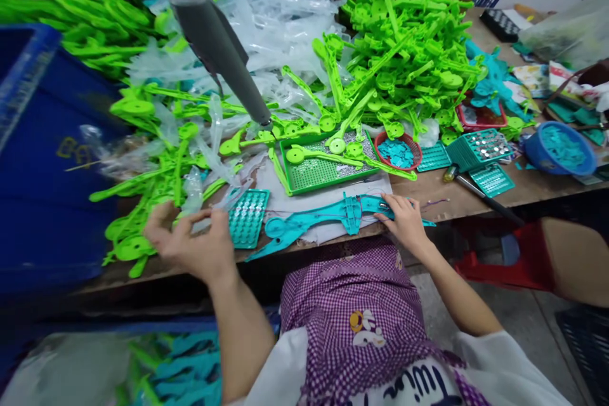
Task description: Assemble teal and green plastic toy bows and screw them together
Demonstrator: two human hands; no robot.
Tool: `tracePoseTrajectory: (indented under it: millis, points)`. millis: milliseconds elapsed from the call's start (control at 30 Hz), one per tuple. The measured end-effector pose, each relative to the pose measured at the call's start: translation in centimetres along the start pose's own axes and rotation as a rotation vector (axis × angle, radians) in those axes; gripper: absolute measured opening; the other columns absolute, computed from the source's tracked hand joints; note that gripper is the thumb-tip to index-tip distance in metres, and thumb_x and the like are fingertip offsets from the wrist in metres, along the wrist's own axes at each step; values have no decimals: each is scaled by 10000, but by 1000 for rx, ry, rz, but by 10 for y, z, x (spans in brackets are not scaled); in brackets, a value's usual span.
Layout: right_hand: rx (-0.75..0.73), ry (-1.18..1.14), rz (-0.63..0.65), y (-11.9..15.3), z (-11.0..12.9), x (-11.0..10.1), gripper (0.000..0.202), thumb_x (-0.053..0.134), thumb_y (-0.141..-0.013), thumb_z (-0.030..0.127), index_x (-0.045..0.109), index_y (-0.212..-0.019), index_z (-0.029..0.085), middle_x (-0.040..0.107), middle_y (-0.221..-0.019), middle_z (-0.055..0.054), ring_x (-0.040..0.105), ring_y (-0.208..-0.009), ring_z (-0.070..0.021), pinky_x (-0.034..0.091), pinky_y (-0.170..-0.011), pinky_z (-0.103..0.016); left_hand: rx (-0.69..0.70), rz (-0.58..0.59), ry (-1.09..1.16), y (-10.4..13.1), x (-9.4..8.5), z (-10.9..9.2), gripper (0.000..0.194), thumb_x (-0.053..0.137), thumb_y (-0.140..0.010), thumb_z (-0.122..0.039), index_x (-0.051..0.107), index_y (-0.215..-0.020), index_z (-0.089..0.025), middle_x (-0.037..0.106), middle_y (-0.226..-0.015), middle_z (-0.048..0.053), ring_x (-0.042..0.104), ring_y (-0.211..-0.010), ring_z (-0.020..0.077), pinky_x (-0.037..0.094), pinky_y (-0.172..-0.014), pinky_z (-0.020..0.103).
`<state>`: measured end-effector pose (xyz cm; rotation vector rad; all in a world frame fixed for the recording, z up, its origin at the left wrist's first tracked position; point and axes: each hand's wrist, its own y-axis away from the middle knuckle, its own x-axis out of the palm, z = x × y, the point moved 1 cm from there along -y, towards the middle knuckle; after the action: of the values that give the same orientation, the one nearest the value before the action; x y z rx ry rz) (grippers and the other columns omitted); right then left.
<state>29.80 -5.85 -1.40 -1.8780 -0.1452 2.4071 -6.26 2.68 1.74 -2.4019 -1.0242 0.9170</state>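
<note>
The wooden tabletop (pixel 438 193) is evenly, brightly lit; edges are bowed by wide-angle distortion, and the left hand (pixel 190 247) is blurred.
</note>
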Motion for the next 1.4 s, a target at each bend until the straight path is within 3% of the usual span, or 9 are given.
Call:
tracePoseTrajectory:
  millis: [133,233,333,533,800,967,1067,1267,1400]
  points:
    - [-47,39,-53,-3,-4,-2,471,450,-970,510,603,-1256,167,698,-1154,-138,597,-1048,-272,336,-924,-404,-265,-90,131,-19,43,-24,65,654,-673,-114,601,-685,-149,535,-1112,97,582,-1047,244,497,-886,403]
    - [-100,63,-88,-3,-7,-5,479,441,-970,519,609,-1243,164,692,-1178,-141,601,-1055,-275,359,-894,-398,-364,-63,141,-20,59,-29,64,622,-686,-91,592,-687,-148,566,-1089,106,569,-1091,235,479,-887,375]
    - [-163,44,-130,-5,-7,-11,421,411,-994,475,623,-1203,177,667,-1242,-133,594,-1091,-256,379,-887,-371,-324,18,83,-13,54,-17,65,655,-669,-106,618,-699,-149,601,-1058,79,584,-1065,222,468,-919,378]
    - [-83,96,-177,-33,-6,-24,365,322,-1031,298,644,-907,182,709,-857,-87,600,-777,-200,346,-723,-307,-134,117,-14,-3,27,16,60,675,-657,-180,648,-701,-150,643,-1048,95,615,-1052,268,489,-916,440]
    - [166,246,47,-57,-13,-29,303,331,-1011,261,613,-987,153,690,-834,-113,587,-752,-229,285,-641,-308,122,190,-107,-9,13,41,153,646,-692,-325,654,-662,-175,671,-1017,124,643,-1003,308,480,-923,480]
    - [-146,146,23,-40,2,-58,377,447,-951,233,506,-1313,145,601,-1237,-178,538,-1133,-299,353,-899,-406,222,198,-132,-8,3,35,201,623,-754,-373,666,-692,-186,682,-995,115,650,-987,298,483,-917,471]
    - [-367,-3,-8,-29,20,-63,424,491,-957,275,473,-1378,230,563,-1329,-128,488,-1235,-273,326,-987,-422,250,218,-141,-8,1,35,210,618,-767,-388,667,-700,-195,685,-994,109,648,-988,293,489,-913,462]
    - [-539,-95,133,-62,28,-10,224,493,-985,335,668,-1025,199,650,-1150,-97,555,-1074,-240,370,-891,-388,272,207,-140,-13,3,35,196,618,-766,-378,656,-686,-204,687,-983,103,656,-960,283,495,-901,450]
    - [-572,-119,153,-79,22,3,270,465,-994,338,661,-923,166,624,-1044,-104,519,-964,-225,404,-821,-347,281,210,-128,-10,1,32,235,601,-791,-406,657,-695,-199,689,-977,120,666,-973,302,500,-901,467]
